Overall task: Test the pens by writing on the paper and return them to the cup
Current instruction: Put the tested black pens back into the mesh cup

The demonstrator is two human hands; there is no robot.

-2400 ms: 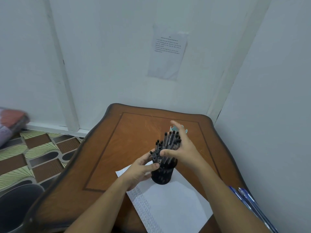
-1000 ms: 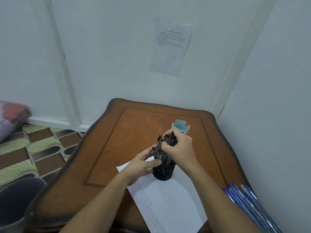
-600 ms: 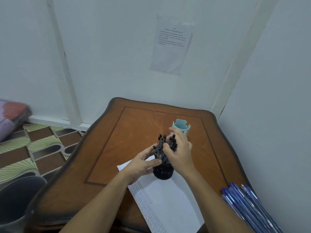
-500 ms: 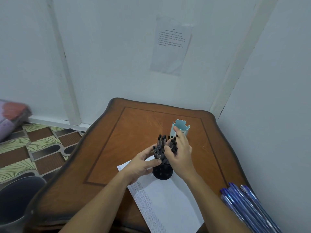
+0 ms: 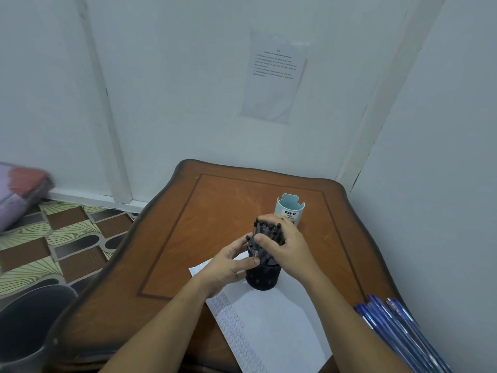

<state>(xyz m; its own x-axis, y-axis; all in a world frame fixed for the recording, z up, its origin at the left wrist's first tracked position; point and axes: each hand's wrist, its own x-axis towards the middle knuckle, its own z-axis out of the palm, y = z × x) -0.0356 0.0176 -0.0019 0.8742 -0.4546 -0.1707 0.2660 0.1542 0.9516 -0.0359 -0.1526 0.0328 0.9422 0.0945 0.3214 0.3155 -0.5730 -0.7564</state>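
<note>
right hand (image 5: 289, 247) closed on pens (image 5: 265, 230), two cups (image 5: 262, 279)

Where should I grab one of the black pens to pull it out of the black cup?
Take one of the black pens by its top end, which sticks up above the rim of the black mesh cup, and come from straight above. They stand roughly upright, packed close, lower halves hidden in the cup, so a fingertip grip on the top is probably the only free spot.

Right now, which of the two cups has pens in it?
The black cup on the paper, packed with pens; the light blue cup behind it shows none.
</note>
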